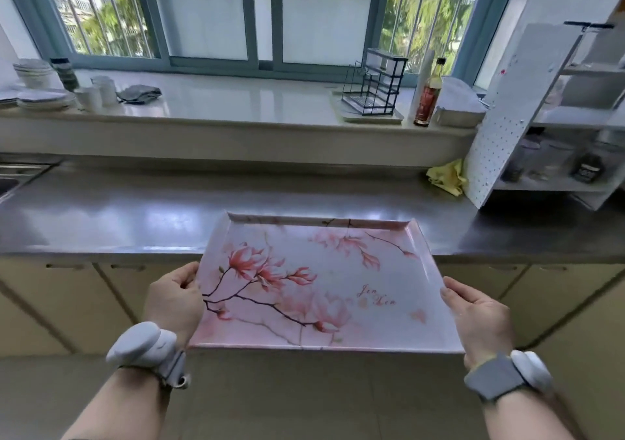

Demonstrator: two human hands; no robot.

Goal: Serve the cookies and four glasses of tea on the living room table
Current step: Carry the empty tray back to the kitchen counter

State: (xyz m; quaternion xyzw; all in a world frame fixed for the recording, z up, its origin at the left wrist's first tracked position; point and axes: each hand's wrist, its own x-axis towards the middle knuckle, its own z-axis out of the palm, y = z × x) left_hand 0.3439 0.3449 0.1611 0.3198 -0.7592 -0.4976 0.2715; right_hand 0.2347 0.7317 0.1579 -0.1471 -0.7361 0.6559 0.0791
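A rectangular pink tray [416, 236] printed with magnolia flowers is held level in front of me, its far edge over the front of the steel counter [135, 209]. Nothing lies on the tray. My left hand [176, 297] grips its left rim and my right hand [477, 314] grips its right rim. Both wrists wear grey bands with white devices. No cookies or tea glasses can be made out for certain; white cups [98, 93] stand on the windowsill at the left.
The windowsill [236, 101] carries stacked plates [37, 84], a grey cloth [138, 94], a black wire rack [375, 84] and a dark bottle [427, 94]. A white shelf unit [541, 118] stands at the right, a yellow cloth [446, 176] beside it. A sink edge [13, 176] shows far left.
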